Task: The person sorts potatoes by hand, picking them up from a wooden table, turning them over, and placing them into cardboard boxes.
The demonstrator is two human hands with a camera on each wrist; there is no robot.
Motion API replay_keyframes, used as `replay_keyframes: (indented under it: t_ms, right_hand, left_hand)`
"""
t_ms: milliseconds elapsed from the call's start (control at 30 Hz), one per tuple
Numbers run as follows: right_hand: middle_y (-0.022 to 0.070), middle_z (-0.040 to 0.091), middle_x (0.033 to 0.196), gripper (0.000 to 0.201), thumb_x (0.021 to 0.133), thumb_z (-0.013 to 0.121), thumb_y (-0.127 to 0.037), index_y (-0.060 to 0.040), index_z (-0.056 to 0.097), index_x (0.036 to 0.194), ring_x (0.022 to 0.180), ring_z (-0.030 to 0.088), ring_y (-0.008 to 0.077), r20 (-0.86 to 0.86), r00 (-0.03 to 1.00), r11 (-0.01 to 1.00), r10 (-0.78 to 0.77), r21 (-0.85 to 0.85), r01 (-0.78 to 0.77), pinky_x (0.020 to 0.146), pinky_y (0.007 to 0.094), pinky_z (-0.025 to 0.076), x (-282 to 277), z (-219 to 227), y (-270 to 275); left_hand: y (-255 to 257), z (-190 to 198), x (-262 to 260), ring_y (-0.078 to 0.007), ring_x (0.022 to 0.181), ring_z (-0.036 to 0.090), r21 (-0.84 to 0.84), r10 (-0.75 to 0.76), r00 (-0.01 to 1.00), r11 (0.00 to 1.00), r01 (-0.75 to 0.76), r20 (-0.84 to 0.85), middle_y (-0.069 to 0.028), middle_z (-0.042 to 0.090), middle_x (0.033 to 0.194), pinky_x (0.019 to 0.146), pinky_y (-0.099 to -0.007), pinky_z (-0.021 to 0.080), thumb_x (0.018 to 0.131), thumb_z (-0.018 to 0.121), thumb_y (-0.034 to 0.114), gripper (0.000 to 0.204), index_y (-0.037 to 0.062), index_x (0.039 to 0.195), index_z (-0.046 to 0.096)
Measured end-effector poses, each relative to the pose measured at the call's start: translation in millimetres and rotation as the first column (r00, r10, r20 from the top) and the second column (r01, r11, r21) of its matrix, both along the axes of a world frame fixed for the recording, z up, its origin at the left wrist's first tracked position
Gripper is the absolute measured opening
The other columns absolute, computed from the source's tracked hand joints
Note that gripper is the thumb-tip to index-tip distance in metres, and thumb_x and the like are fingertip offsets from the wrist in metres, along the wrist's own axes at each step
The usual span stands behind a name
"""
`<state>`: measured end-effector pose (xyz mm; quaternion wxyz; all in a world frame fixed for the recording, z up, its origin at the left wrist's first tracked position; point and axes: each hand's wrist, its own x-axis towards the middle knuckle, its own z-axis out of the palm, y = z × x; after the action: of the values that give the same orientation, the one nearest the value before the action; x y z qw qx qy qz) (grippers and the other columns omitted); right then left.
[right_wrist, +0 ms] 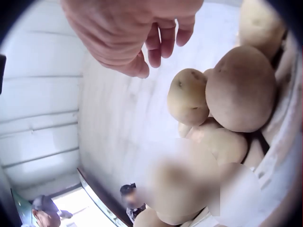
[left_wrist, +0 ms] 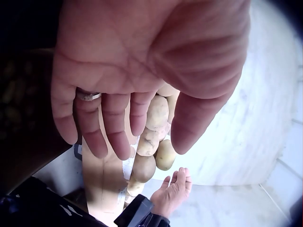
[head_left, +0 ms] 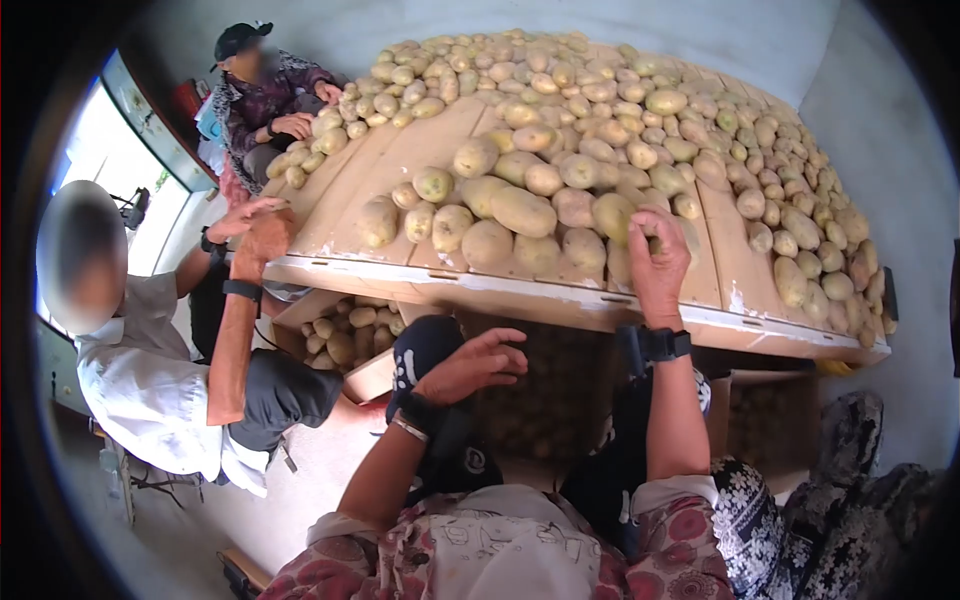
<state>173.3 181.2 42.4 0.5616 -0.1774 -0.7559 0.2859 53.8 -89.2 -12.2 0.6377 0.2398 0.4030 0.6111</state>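
My right hand [head_left: 660, 262] hovers at the table's front edge beside the nearest potatoes [head_left: 523, 212], its fingers loosely bent and nothing in its grasp. The right wrist view shows the same hand [right_wrist: 137, 28] apart from a brown potato [right_wrist: 240, 90] and a smaller yellowish potato [right_wrist: 188, 97]. Lower, in front of the table edge, my left hand [head_left: 475, 363] hangs with relaxed, spread fingers. Its bare palm [left_wrist: 137, 52] and a ring [left_wrist: 88, 96] on one finger show in the left wrist view.
A broad table covered in cardboard [head_left: 425, 140] carries a large heap of potatoes [head_left: 580, 100]. Cartons with potatoes stand beneath it, one with its flap [head_left: 370, 380] at the left. One person [head_left: 150, 390] sits at my left, another [head_left: 265, 100] at the far left corner.
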Motion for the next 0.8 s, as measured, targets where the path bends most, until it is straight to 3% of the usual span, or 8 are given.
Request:
replay_keyframes:
  t_ms: [67, 100, 200, 300, 400, 467, 600, 800]
  right_hand:
    - [0.0124, 0.061, 0.096, 0.015, 0.075, 0.062, 0.001, -0.0042, 0.061, 0.089, 0.092, 0.057, 0.0286, 0.022, 0.995, 0.992, -0.100, 0.075, 0.098, 0.084, 0.0330, 0.044, -4, 1, 9]
    - [0.0131, 0.061, 0.098, 0.016, 0.075, 0.063, -0.001, -0.0039, 0.061, 0.091, 0.094, 0.056, 0.0286, 0.011, 0.994, 0.994, -0.107, 0.037, 0.106, 0.084, 0.0338, 0.044, -1, -1, 10]
    - [0.0148, 0.060, 0.104, 0.031, 0.073, 0.067, -0.005, -0.0040, 0.058, 0.103, 0.099, 0.056, 0.0287, 0.087, 0.990, 0.994, -0.109, 0.000, 0.109, 0.087, 0.0364, 0.043, 8, -12, 15]
    - [0.0151, 0.059, 0.106, 0.039, 0.071, 0.071, -0.008, -0.0047, 0.057, 0.107, 0.100, 0.055, 0.0294, 0.181, 0.974, 0.987, -0.135, -0.064, 0.149, 0.088, 0.0375, 0.043, -5, -4, 8]
    - [0.0167, 0.057, 0.108, 0.046, 0.069, 0.073, -0.011, -0.0054, 0.056, 0.111, 0.102, 0.053, 0.0313, 0.198, 0.976, 0.996, -0.091, 0.001, 0.092, 0.089, 0.0385, 0.042, -7, -8, 5]
    - [0.0176, 0.056, 0.109, 0.049, 0.068, 0.073, -0.012, -0.0055, 0.055, 0.113, 0.103, 0.052, 0.0335, 0.313, 0.934, 0.983, -0.172, 0.117, 0.142, 0.090, 0.0402, 0.041, -18, -2, -1]
    - [0.0173, 0.054, 0.108, 0.053, 0.067, 0.072, -0.011, -0.0067, 0.053, 0.116, 0.103, 0.050, 0.0352, 0.400, 0.903, 0.988, -0.157, 0.066, 0.142, 0.092, 0.0431, 0.038, -25, 4, -9]
    - [0.0159, 0.055, 0.113, 0.060, 0.066, 0.073, -0.011, -0.0082, 0.050, 0.122, 0.104, 0.051, 0.0337, 0.462, 0.856, 0.967, -0.231, 0.206, 0.150, 0.093, 0.0406, 0.038, -30, -24, 8]
  left_hand:
    - [1, -5, -2, -0.0133, 0.092, 0.053, 0.017, -0.065, 0.998, 0.998, 0.065, 0.019, -0.0022, 0.054, 0.091, 0.088, -0.0295, 0.042, 0.089, 0.057, 0.019, 0.046, 0.0080, 0.129, 0.038]
    - [2, -2, 1, -0.0094, 0.077, 0.049, 0.011, -0.044, 0.999, 0.999, 0.044, 0.015, 0.0012, 0.048, 0.075, 0.078, -0.0265, 0.043, 0.088, 0.058, 0.020, 0.046, 0.0064, 0.128, 0.040]
    - [2, -3, -4, -0.0072, 0.068, 0.046, 0.051, -0.103, 0.995, 0.993, 0.103, 0.009, 0.0037, 0.045, 0.068, 0.071, -0.0243, 0.041, 0.087, 0.059, 0.021, 0.045, 0.0056, 0.125, 0.041]
    - [1, 2, -2, -0.0063, 0.062, 0.042, 0.014, -0.094, 0.995, 0.996, 0.093, 0.017, 0.0055, 0.041, 0.065, 0.066, -0.0225, 0.038, 0.088, 0.058, 0.021, 0.041, 0.0056, 0.123, 0.043]
    - [1, 4, 1, -0.0062, 0.061, 0.040, -0.041, -0.057, 0.998, 0.998, 0.057, -0.004, 0.0061, 0.041, 0.065, 0.066, -0.0217, 0.038, 0.088, 0.056, 0.020, 0.039, 0.0057, 0.122, 0.043]
    - [2, 1, -2, -0.0063, 0.062, 0.041, 0.001, -0.080, 0.997, 0.997, 0.080, 0.022, 0.0061, 0.041, 0.065, 0.066, -0.0213, 0.038, 0.088, 0.057, 0.020, 0.038, 0.0058, 0.121, 0.043]
    - [0, -7, -4, -0.0060, 0.064, 0.042, 0.035, -0.088, 0.995, 0.996, 0.086, 0.052, 0.0060, 0.043, 0.068, 0.065, -0.0206, 0.038, 0.088, 0.057, 0.021, 0.039, 0.0066, 0.122, 0.043]
    - [1, -6, -4, -0.0052, 0.069, 0.046, -0.010, -0.052, 0.999, 0.999, 0.052, -0.014, 0.0043, 0.047, 0.074, 0.067, -0.0206, 0.041, 0.087, 0.059, 0.023, 0.037, 0.0083, 0.119, 0.047]
